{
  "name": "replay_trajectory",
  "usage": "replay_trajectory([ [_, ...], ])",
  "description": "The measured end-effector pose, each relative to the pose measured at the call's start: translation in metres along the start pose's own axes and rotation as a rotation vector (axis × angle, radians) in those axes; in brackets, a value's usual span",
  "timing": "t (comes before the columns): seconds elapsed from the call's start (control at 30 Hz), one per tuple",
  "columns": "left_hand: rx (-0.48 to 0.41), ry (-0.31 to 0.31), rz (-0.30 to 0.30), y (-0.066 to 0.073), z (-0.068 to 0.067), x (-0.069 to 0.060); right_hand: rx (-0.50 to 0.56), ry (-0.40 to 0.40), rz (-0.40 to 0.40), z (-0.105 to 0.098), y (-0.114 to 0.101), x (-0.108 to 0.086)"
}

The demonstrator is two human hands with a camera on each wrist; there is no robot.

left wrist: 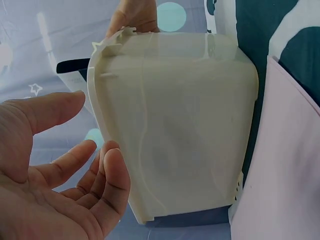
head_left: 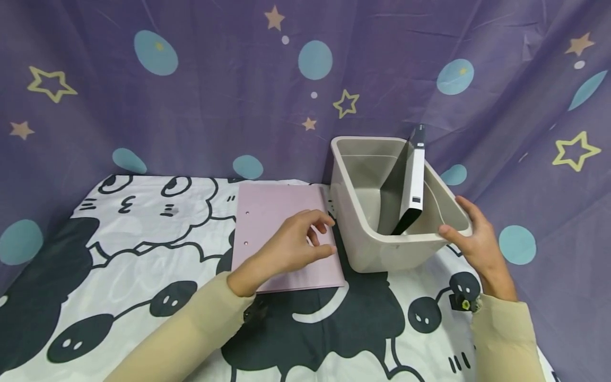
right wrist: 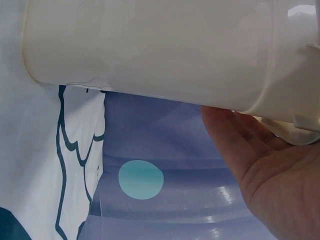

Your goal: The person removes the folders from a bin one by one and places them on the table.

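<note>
The right hand (head_left: 483, 248) grips a beige bin (head_left: 393, 254) at its near right corner; the left hand (head_left: 290, 248) (thumb and fingers curved, apart) hangs above a pink folder (head_left: 269, 212) beside it. Inside the bin, a black-and-white binder (head_left: 413, 178) stands tilted. Behind: purple curtain (head_left: 215, 106).

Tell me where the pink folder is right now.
In the head view, the pink folder lies on the patterned cloth, left of the beige bin, partly hidden by the left hand.
</note>
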State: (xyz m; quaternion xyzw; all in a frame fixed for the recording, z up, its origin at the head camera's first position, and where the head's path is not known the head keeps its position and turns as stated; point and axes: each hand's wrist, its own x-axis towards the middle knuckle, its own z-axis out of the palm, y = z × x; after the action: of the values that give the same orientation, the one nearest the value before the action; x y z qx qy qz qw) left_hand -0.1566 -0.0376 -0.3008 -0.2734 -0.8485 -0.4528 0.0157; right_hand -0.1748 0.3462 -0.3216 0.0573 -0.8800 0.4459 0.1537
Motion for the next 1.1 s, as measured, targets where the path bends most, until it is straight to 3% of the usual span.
replay_trajectory([
  [0.53,-0.007,-0.015,0.08,0.017,0.005,0.017,0.002,-0.009,-0.008,0.0,-0.001,0.0],
  [0.83,-0.056,-0.025,0.157,0.025,0.007,0.028,0.008,0.0,-0.023,0.0,-0.002,0.0],
  [1.1,-0.033,-0.024,0.166,0.033,0.01,0.036,0.013,-0.006,-0.015,0.0,-0.003,0.0],
])
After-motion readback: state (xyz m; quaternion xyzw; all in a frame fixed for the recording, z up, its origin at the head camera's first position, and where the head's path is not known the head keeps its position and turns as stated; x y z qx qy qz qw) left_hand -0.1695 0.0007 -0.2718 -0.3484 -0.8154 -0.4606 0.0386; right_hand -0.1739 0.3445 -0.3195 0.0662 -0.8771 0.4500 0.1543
